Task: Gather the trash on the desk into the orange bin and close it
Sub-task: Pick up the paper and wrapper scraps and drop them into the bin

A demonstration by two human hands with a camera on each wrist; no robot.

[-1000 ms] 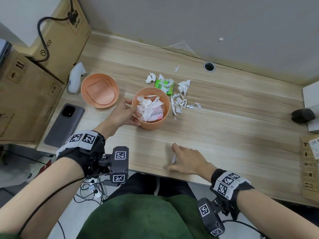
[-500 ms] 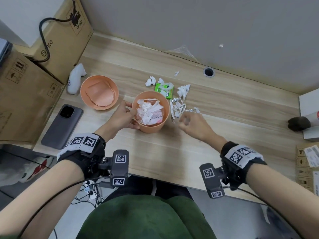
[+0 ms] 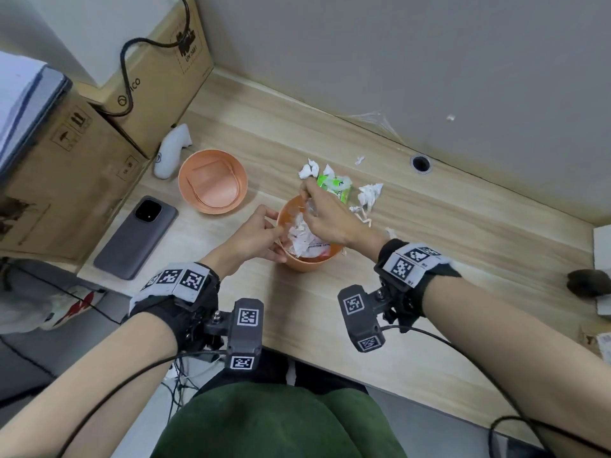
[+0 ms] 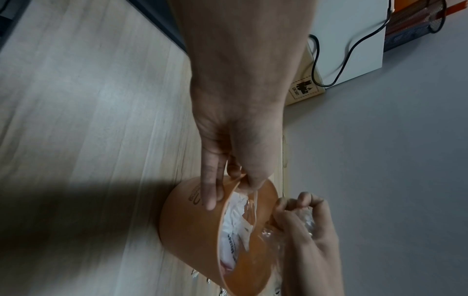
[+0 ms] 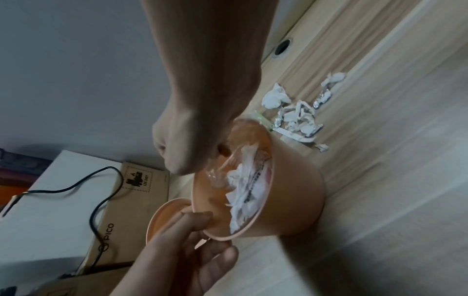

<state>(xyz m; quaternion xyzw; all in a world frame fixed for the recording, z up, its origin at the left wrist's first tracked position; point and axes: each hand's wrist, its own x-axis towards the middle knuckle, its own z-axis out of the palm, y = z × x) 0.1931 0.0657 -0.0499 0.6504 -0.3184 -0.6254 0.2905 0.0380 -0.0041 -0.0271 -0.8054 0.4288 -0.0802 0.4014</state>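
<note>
The orange bin (image 3: 304, 264) stands on the desk, stuffed with white paper. My left hand (image 3: 276, 231) pinches its near-left rim, thumb inside and fingers (image 4: 210, 192) on the outer wall. My right hand (image 3: 309, 200) hovers over the bin's mouth, fingers curled round a crumpled clear plastic wrapper (image 4: 309, 220). The bin's lid (image 3: 213, 181) lies upturned to the left. Behind and right of the bin lie a green packet (image 3: 334, 188), white paper wads (image 3: 370, 195) and foil scraps (image 5: 298, 118).
A grey phone (image 3: 134, 238) lies near the desk's left front edge. Cardboard boxes (image 3: 49, 180) stand on the left, with a white device (image 3: 172, 150) by them. A cable hole (image 3: 421, 163) sits near the back wall, and a dark object (image 3: 588, 282) lies far right.
My right hand left the desk's front edge, rose past the bin's right side and now sits over its mouth with the wrapper. The left hand stayed on the rim.
</note>
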